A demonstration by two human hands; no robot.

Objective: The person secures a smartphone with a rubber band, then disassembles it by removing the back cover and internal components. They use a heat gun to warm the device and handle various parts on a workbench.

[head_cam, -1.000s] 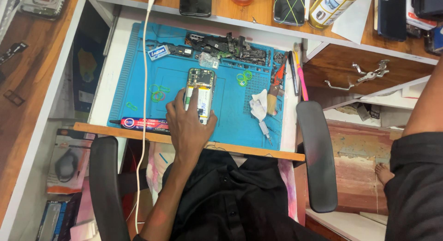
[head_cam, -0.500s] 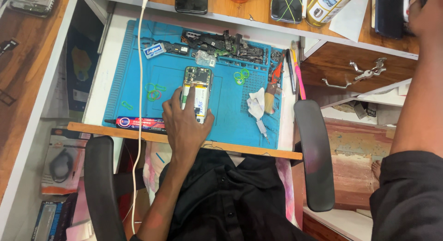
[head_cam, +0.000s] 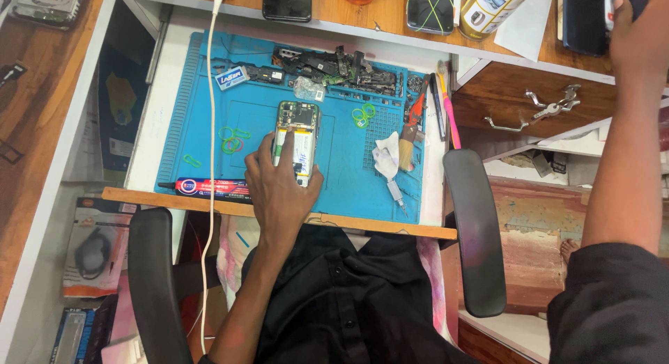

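An opened phone, its circuit board and white battery showing, lies on a blue work mat in a pulled-out tray. My left hand is clamped over the phone's lower half, fingers along both sides. My right hand is stretched to the desk's far right corner. It rests against a dark phone there, and its fingers run off the frame's edge.
Dismantled phone parts line the mat's far edge. Green rubber bands, a glue tube, red pliers, a pink pen and a crumpled tissue lie around. A white cable hangs down the left. Chair armrests flank me.
My right arm has risen from my side up to the desk's far right corner. My left hand has stayed on the opened phone.
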